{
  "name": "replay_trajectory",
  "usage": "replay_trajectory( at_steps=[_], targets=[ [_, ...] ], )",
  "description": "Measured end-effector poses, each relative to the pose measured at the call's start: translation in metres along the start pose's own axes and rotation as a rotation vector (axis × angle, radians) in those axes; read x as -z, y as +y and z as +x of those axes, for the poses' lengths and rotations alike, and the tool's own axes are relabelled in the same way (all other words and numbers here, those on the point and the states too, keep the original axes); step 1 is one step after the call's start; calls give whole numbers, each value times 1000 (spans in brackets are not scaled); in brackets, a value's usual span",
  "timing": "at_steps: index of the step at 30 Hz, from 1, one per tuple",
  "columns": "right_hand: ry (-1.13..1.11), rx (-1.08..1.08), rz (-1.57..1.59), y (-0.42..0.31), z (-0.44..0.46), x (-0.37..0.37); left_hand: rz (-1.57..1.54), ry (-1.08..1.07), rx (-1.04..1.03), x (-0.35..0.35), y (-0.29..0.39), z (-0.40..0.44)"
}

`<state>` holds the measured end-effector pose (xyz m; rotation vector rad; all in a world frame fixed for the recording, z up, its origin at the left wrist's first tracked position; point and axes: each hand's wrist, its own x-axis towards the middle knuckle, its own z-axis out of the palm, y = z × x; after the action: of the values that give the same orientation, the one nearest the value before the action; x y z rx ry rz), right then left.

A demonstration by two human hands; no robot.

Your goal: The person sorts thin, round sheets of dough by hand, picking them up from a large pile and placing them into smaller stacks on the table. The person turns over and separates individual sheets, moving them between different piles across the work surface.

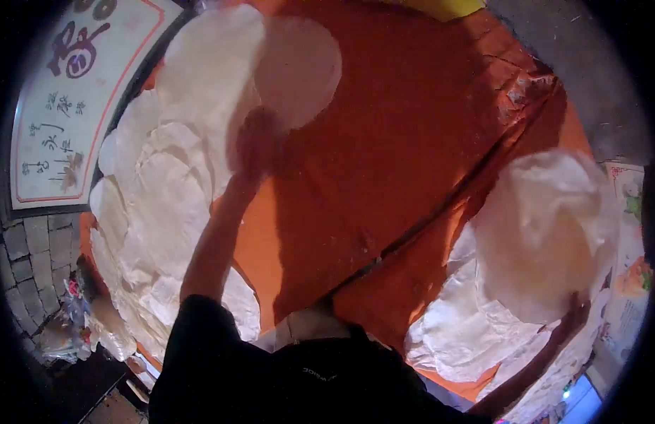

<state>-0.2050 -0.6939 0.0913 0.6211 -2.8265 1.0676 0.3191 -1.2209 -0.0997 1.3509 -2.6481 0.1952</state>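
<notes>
1. Right-hand sheet (543, 219): round, thin, pale, partly translucent; outline motion-blurred. Located above the right pile (455, 332) of similar whitish sheets, overlapping its upper part.
2. Left-hand sheet (299, 67): round, in shadow. Located at the far inner edge of the left pile (161, 177), partly over the orange-covered tabletop (405, 134).
3. Left pile: many overlapping sheets, rims wavy, spread along the tabletop's left side. Right pile: smaller, creased, brightly lit.
4. Clear plastic packaging (62, 328), lower left, beyond the tabletop edge; coloured contents, too blurred to identify.
5. Right hand (576, 309): at the lower rim of its sheet, touching it. Forearm low, angled outward and away from the body. Fingers dark and small; cannot tell whether they are closed on the rim.
6. Left hand (258, 145): at the near edge of its sheet, beside the left pile. Arm reaching well forward, forearm sloping up and inward. Hand shadowed and blurred; finger state cannot be told.
7. Surroundings: dark diagonal strip (419, 227) across the tabletop; red-bordered sign (105, 106) with brushed characters, left; paving (34, 247) below it; printed panel (628, 297), right.
</notes>
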Motion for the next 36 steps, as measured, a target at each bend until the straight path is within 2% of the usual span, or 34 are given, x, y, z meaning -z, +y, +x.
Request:
replay_trajectory(
  at_steps=[3,5,7,8,9,10,11,12,13,14,15,16,18,20,21,22,24,25,27,28,30,33,36],
  targets=[
    [220,-132,-358,-13,-24,-4,52,-73,23,-1,-6,0],
    [57,271,-250,15,-30,-19,-26,-94,90,12,-13,3],
    [-101,290,45,18,-53,-47,-212,-90,197,28,-28,1],
    [-176,111,285,-36,-76,-89,-193,-103,151,37,-40,2],
    [-355,-18,525,-55,-88,-118,-173,-117,105,48,-54,4],
    [-426,-90,415,-74,-104,-145,-153,-132,57,61,-61,7],
    [-465,-87,411,-101,-124,-175,-271,-136,86,82,-53,5],
    [-575,-102,666,-113,-143,-203,-116,-129,42,87,-41,-11],
    [-640,-255,681,-147,-161,-214,38,-120,0,92,-26,-28],
    [-794,-318,743,-153,-172,-236,-52,51,-169,98,1,-43],
    [-947,-386,786,-159,-182,-258,-332,-39,-151,103,32,-62],
    [-1066,-679,966,-166,-195,-276,-415,-7,-286,91,52,-84],
    [-1220,-864,1216,-225,-210,-271,-519,-122,-405,117,108,-110],
    [-1192,-934,1173,-234,-224,-277,-577,-332,-295,147,143,-123],
    [-1172,-974,1152,-232,-229,-278,-607,-399,-200,132,148,-137],
    [-1107,-902,1201,-218,-237,-284,-636,-473,-107,128,152,-144],
    [-991,-729,1285,-187,-248,-306,-854,-254,90,131,150,-148],
    [-979,-835,1362,-197,-239,-300,-951,-141,195,133,149,-148],
    [-945,-1043,1532,-219,-223,-287,-949,-90,144,127,151,-153],
    [-876,-933,1496,-223,-224,-287,-945,-60,117,125,150,-153],
    [-742,-714,1413,-229,-226,-289,-963,-130,173,127,149,-152],
    [-901,-396,991,-203,-248,-284,-965,-217,187,121,159,-158],
    [-866,-249,978,-204,-285,-306,-1009,-251,139,118,160,-162]
  ],
)
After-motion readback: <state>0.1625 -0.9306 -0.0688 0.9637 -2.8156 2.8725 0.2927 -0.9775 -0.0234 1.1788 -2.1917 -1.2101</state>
